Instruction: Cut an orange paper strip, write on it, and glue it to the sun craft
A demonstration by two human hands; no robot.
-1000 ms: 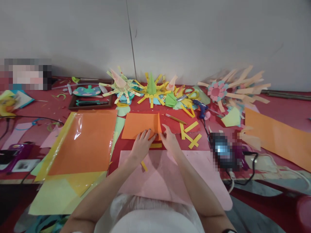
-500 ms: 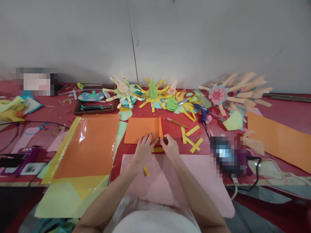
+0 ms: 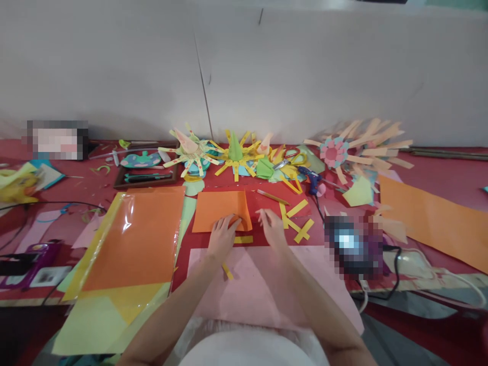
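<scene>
Near the middle of the red surface (image 3: 438, 168), a little in from the front edge, lies a small orange sheet of paper (image 3: 217, 209) with its right edge folded up into a low flap. The left hand (image 3: 222, 235) rests flat on the sheet's near right corner, fingers spread and pressing down, gripping nothing. The right hand (image 3: 271, 227) hovers just beside the flap, fingers loosely open and empty; I cannot tell whether its fingertips touch the paper or the red paper beneath. A short yellow strip (image 3: 243, 239) lies between the two hands, near the front of the orange sheet.

The sheet looks thin and very light, soft enough to crease and to slide on the paper under it, so it probably needs one hand pinning it while the other takes the raised flap along its edge, lightly, since a hard pinch would likely crumple it.

A pink sheet (image 3: 267, 284) lies toward the front edge, under the forearms. A larger orange sheet in clear wrap (image 3: 133, 239) sits to the left. More yellow strips (image 3: 299, 221), a pencil (image 3: 272, 197), scissors (image 3: 292, 157) and a glue gun (image 3: 313, 179) lie toward the back right.
</scene>
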